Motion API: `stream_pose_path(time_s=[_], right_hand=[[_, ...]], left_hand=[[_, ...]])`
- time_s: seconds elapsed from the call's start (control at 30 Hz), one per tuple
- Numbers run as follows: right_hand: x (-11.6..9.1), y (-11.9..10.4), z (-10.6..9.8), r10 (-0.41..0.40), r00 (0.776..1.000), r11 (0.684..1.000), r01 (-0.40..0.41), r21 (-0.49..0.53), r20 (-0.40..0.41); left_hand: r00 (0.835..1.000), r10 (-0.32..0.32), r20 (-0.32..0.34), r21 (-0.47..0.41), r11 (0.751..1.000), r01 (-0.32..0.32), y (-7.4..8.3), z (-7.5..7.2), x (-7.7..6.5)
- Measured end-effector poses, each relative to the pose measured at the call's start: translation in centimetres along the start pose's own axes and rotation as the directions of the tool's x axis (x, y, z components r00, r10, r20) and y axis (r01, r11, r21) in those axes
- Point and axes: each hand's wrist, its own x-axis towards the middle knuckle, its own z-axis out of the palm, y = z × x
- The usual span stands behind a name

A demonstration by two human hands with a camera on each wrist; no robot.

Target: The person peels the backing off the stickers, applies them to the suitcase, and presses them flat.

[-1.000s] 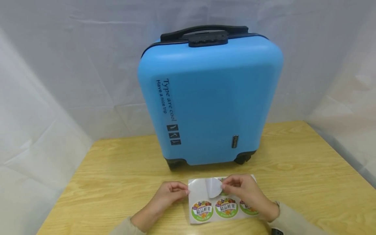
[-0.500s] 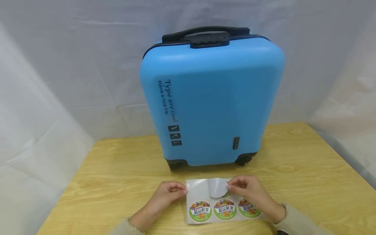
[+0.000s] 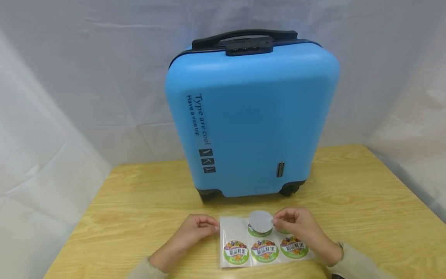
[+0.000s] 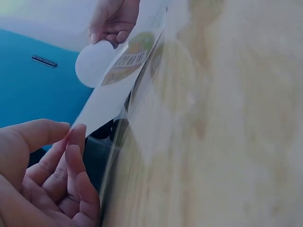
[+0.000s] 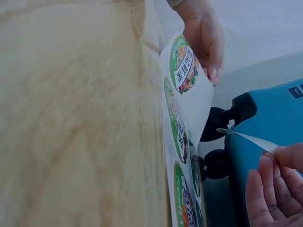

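A white sheet (image 3: pixel 230 228) with round fruit-print stickers lies on the table, its left edge pinched between thumb and fingertips of my left hand (image 3: pixel 195 232). In the left wrist view the sheet is tilted up from the wood at that edge. My right hand (image 3: pixel 303 230) pinches the right edge of one round sticker (image 3: pixel 260 221), whose white back faces me. In the right wrist view this sticker (image 5: pixel 251 140) is off the sheet, seen nearly edge-on. The sheet's upper left spot is bare white. Printed stickers (image 3: pixel 265 251) line its lower row.
A blue suitcase (image 3: pixel 251 124) with a black handle (image 3: pixel 244 37) stands upright on its wheels behind the sheet. The wooden table (image 3: pixel 139 193) ends at a pale cloth backdrop (image 3: pixel 104 77) behind and at both sides.
My right hand has drawn the sticker rightward, and it has gone from folded back on the sheet to fully separated. The left hand still holds the sheet's edge, shifted slightly left.
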Motion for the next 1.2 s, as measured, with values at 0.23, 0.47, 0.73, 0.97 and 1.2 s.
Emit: stream_pose_path(time_s=[0.23,0.47,0.73,0.97,1.2], right_hand=[[0.0,-0.3,-0.1,0.017,1.0,1.0,-0.017,-0.012,-0.017],[0.3,-1.0,0.0,0.017,0.996,0.999,-0.021,-0.041,-0.092],[0.6,-1.4,0.4,-0.049,0.994,0.998,0.045,-0.04,-0.103],[1.0,-1.6,1.1,-0.126,0.984,0.991,0.118,-0.069,-0.123],[1.2,-1.9,1.7,-0.128,0.981,0.991,0.123,-0.044,-0.145]], left_hand=[[1.0,-0.006,0.015,-0.007,1.0,0.006,0.2,-0.5,0.1],[1.0,0.017,0.02,0.008,1.0,-0.018,1.1,-0.1,0.2],[0.997,0.051,0.054,0.02,0.998,-0.052,2.4,0.6,0.4],[0.993,0.096,0.073,0.029,0.995,-0.099,3.0,1.2,0.5],[0.992,0.107,0.074,0.021,0.994,-0.109,3.6,1.6,0.9]])
